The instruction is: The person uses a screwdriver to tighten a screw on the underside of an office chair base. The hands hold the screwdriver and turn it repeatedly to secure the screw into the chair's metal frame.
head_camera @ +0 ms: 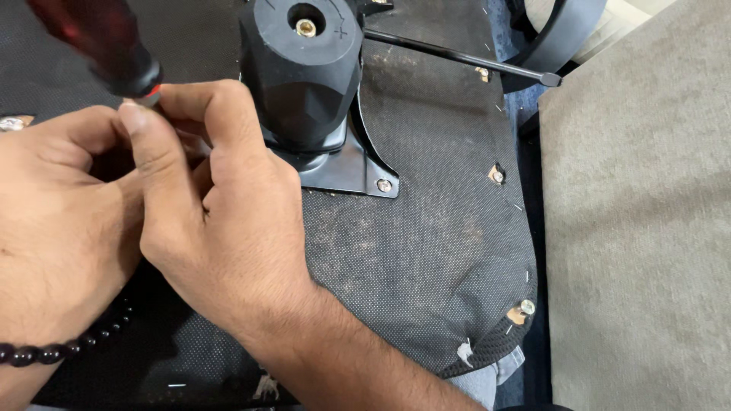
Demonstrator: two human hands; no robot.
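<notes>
The right hand (221,221) lies nearest, its forearm running in from the near edge, fingers curled tight and its thumb pressed against the lower end of a screwdriver (99,46) with a dark red translucent handle and black collar. The left hand (57,221) sits just left of it, touching it, fingers bent inward around the same spot; a string of dark beads (68,346) circles its wrist. What the fingertips pinch below the collar is hidden between the two hands. The screwdriver's handle slants up and away to the far left, out of view.

Both hands rest over the underside of a chair seat (426,251), covered in black mesh fabric, scuffed and dusty. Just right of the right hand stands a black plastic housing (304,68) with a brass bolt in its top, mounted on a black metal plate (350,171) fastened by a screw at its near right corner. A thin black lever (464,57) runs from the housing toward the far right. Staples and small bolts dot the seat's right edge. Right of the seat lies grey-beige carpet (640,228).
</notes>
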